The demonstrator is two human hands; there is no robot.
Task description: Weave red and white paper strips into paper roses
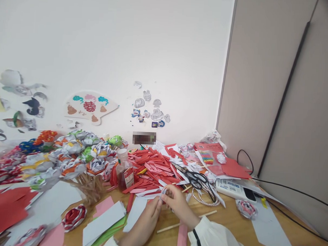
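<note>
My left hand (146, 218) and my right hand (178, 203) meet low in the middle of the view over a wooden table (230, 227). Both pinch a small folded strip of white and red paper (163, 192) between the fingertips, held just above the table. Right behind them lies a heap of cut red paper strips (151, 167). My right wrist wears a white sleeve with a dark band.
Black scissors (198, 179) and a bead string lie right of the heap. A small glue bottle (124, 170) stands left of it, beside many paper flowers (78, 157) on sticks. Wooden sticks (173, 226), paper sheets, a white remote (231, 189) and cables lie around.
</note>
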